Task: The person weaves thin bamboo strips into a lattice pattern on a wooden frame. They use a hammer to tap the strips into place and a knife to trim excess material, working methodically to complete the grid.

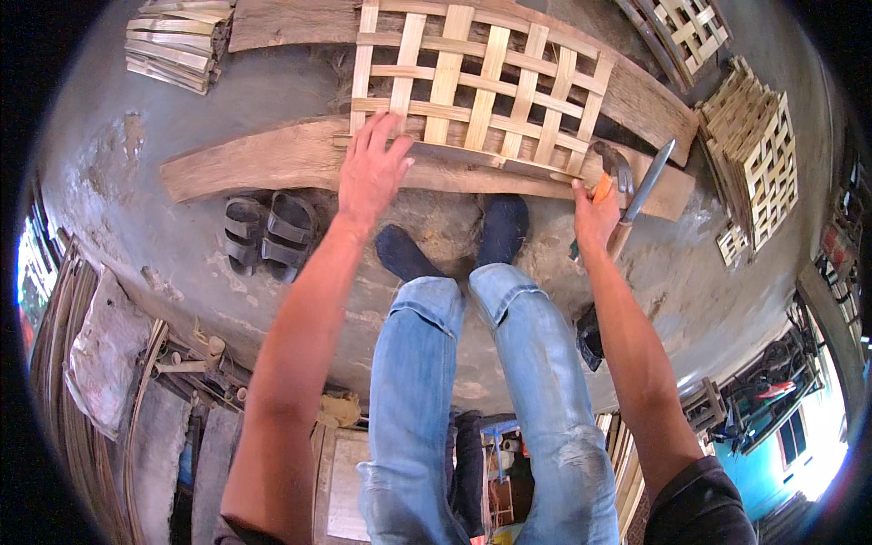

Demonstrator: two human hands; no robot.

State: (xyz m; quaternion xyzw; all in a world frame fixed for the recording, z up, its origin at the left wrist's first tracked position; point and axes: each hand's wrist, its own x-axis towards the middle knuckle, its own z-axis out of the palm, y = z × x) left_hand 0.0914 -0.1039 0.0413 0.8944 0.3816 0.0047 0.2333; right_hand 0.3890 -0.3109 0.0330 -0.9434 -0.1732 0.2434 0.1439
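Faded blue jeans (413, 372) filled the foreground, running up to two dark-socked feet (501, 232) on the grey floor. Beyond the toes lay a long, rough front plank (263, 162), and behind it a similar back plank (291, 23). Across both lay the woven lattice (488, 84) of pale, flat slats, its near edge over the front plank. To its right stood a stack of similar lattices (727, 136); at the far left lay a bundle of slats (177, 41). Dark sandals (289, 243) sat just left of the left forearm. Crowding the right wrist were a knife (649, 182), blade pointing away, and a hammer (616, 165), its head just beyond the fingers.

At the lattice's near left corner, the left hand (371, 168) was open, fingers extended and slightly spread over the edge. The right hand (595, 218) was curled by the near right corner, over the hammer's orange handle; whether it gripped that, I cannot tell.
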